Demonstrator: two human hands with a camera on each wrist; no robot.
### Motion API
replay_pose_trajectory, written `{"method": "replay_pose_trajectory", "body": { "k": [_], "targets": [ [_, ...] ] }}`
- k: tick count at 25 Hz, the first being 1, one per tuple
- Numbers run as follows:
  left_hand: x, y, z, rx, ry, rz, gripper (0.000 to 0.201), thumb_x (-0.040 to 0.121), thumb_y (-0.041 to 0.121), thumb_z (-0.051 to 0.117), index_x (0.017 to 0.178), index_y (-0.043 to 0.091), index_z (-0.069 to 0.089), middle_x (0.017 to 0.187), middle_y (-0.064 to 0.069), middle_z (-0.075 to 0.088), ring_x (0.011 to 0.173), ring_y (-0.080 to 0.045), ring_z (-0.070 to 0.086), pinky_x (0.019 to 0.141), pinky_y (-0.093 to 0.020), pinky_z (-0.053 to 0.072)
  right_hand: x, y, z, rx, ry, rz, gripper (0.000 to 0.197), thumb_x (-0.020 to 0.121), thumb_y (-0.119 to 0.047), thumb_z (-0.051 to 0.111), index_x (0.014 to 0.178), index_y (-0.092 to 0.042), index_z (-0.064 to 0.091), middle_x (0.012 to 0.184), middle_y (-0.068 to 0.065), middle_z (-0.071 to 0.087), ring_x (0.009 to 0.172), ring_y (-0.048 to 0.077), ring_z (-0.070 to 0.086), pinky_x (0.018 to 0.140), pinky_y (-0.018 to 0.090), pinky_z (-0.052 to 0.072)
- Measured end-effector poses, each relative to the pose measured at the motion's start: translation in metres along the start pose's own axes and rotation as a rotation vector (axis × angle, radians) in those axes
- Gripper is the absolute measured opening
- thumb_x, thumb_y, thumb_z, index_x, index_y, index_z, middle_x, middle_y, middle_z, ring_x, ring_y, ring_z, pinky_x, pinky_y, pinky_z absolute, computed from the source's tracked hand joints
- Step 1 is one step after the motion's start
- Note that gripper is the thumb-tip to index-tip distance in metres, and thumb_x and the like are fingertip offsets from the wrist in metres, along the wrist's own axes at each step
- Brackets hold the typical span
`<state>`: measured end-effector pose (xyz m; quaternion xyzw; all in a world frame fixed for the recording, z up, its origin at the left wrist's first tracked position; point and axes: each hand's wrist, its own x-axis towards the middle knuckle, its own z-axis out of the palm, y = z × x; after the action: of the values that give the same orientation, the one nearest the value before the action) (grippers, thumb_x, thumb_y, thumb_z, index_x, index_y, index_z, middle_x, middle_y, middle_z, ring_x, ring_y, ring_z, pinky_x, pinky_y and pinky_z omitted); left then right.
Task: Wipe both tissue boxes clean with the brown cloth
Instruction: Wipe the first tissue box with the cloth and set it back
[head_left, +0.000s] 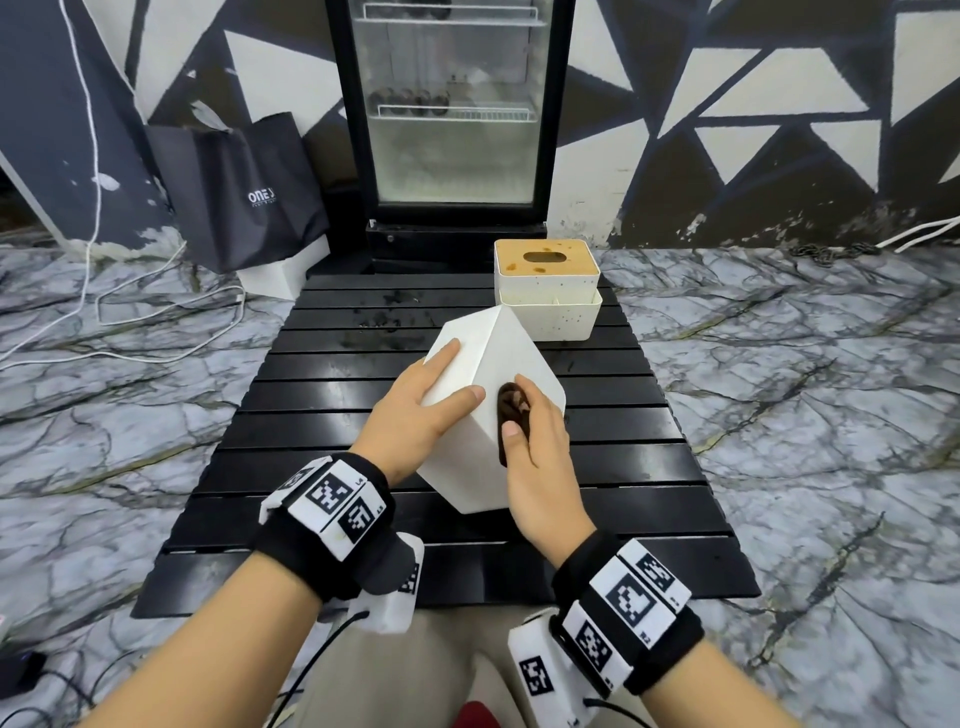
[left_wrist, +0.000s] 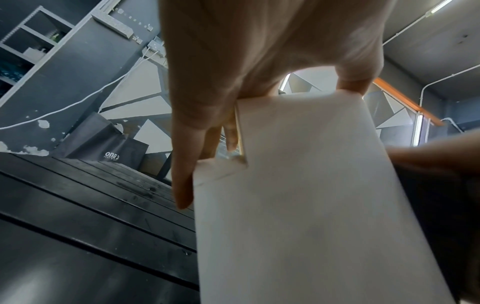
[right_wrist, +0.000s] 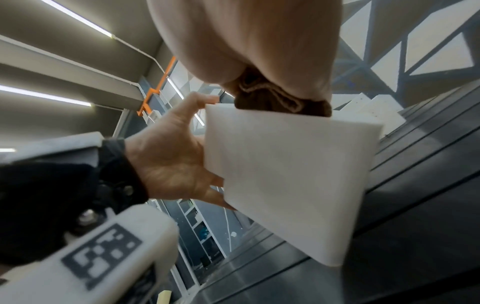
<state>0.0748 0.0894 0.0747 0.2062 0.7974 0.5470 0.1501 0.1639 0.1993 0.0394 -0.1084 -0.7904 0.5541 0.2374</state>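
Observation:
A plain white tissue box (head_left: 511, 358) stands tipped on one corner in the middle of the black slatted table (head_left: 322, 405). My left hand (head_left: 421, 410) grips its left edge, thumb on the near face and fingers over the left face. My right hand (head_left: 535, 436) presses the bunched brown cloth (head_left: 511, 410) against the box's right face. The left wrist view shows the box (left_wrist: 311, 195) under my left hand (left_wrist: 259, 72). In the right wrist view, the cloth (right_wrist: 275, 98) sits on the box (right_wrist: 285, 164) under my right hand (right_wrist: 259, 41). A second white box with a stained wooden lid (head_left: 545, 257) stands upright at the table's far right.
A glass-door fridge (head_left: 452, 114) stands behind the table, with a black shopping bag (head_left: 239, 192) to its left. White cables (head_left: 104, 306) trail over the marble-patterned floor on the left. Dark smears (head_left: 389, 322) mark the slats beyond the held box.

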Motion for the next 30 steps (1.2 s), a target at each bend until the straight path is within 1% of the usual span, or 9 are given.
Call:
{"method": "replay_pose_trajectory", "body": {
  "k": [3,6,10,12,15,18,22,25,30],
  "targets": [
    [0.000,0.002,0.003,0.031,-0.034,0.026,0.085,0.058,0.063,0.057,0.138,0.045,0.037,0.135,0.018,0.039,0.124,-0.007,0.041,0.097,-0.024,0.032,0.006,-0.005,0.003,0.016,0.015,-0.090,0.050,0.088,-0.025,0.032,0.137,-0.018,0.031,0.137,-0.001,0.040,0.129,0.013,0.030,0.112,0.035,0.023],
    [0.001,0.001,0.003,0.028,-0.033,0.024,0.091,0.052,0.069,0.055,0.138,0.045,0.037,0.137,0.018,0.040,0.124,-0.007,0.041,0.104,-0.028,0.034,0.008,-0.001,0.002,0.041,0.027,-0.077,0.052,0.086,-0.028,0.032,0.137,-0.020,0.031,0.138,-0.001,0.040,0.130,0.014,0.031,0.112,0.038,0.025],
    [0.001,0.004,0.000,0.015,-0.085,0.034,0.092,0.062,0.068,0.067,0.142,0.039,0.033,0.139,0.018,0.036,0.128,-0.005,0.038,0.102,-0.024,0.031,0.007,-0.004,0.002,0.043,0.015,-0.150,0.047,0.087,-0.024,0.033,0.134,-0.026,0.033,0.133,-0.006,0.041,0.126,0.012,0.033,0.108,0.029,0.026],
    [0.001,0.005,-0.002,0.001,-0.119,0.027,0.087,0.069,0.061,0.064,0.145,0.035,0.029,0.141,0.016,0.033,0.129,-0.006,0.036,0.101,-0.022,0.029,0.012,-0.007,0.001,0.051,-0.007,-0.187,0.044,0.088,-0.022,0.033,0.131,-0.030,0.032,0.131,-0.010,0.040,0.125,0.011,0.033,0.107,0.025,0.025],
    [0.002,0.005,-0.004,-0.013,-0.129,0.017,0.085,0.071,0.057,0.065,0.144,0.036,0.028,0.139,0.017,0.031,0.130,-0.005,0.034,0.102,-0.022,0.028,0.023,-0.007,-0.002,0.036,-0.029,-0.202,0.045,0.088,-0.022,0.033,0.133,-0.027,0.033,0.132,-0.011,0.037,0.128,0.012,0.032,0.108,0.026,0.023],
    [0.004,0.003,-0.002,0.026,-0.125,0.025,0.091,0.066,0.064,0.070,0.143,0.040,0.029,0.142,0.020,0.029,0.130,-0.001,0.031,0.101,-0.021,0.025,0.044,-0.003,-0.008,0.032,-0.022,-0.143,0.045,0.092,-0.018,0.035,0.137,-0.019,0.032,0.130,-0.010,0.035,0.130,0.014,0.031,0.110,0.029,0.022],
    [0.004,0.002,-0.001,0.044,-0.116,0.020,0.095,0.055,0.071,0.059,0.142,0.045,0.030,0.144,0.021,0.029,0.127,-0.002,0.034,0.098,-0.021,0.029,0.069,0.015,-0.020,-0.004,-0.012,-0.002,0.045,0.096,-0.010,0.034,0.139,-0.021,0.029,0.136,0.003,0.033,0.130,0.017,0.032,0.112,0.033,0.022],
    [0.002,0.003,-0.001,0.052,-0.109,0.021,0.086,0.065,0.061,0.060,0.143,0.042,0.029,0.145,0.018,0.029,0.126,-0.003,0.034,0.095,-0.020,0.028,0.074,0.032,-0.024,0.001,0.022,0.096,0.045,0.096,-0.011,0.033,0.140,-0.021,0.028,0.141,0.007,0.030,0.132,0.020,0.029,0.113,0.038,0.022],
    [0.000,0.003,-0.001,0.027,-0.086,0.010,0.075,0.081,0.050,0.065,0.145,0.038,0.028,0.146,0.016,0.029,0.125,-0.005,0.035,0.091,-0.018,0.030,0.051,0.047,-0.024,-0.015,0.067,0.164,0.045,0.096,-0.012,0.034,0.140,-0.022,0.028,0.140,0.005,0.032,0.132,0.020,0.029,0.113,0.034,0.019]
  ]
}}
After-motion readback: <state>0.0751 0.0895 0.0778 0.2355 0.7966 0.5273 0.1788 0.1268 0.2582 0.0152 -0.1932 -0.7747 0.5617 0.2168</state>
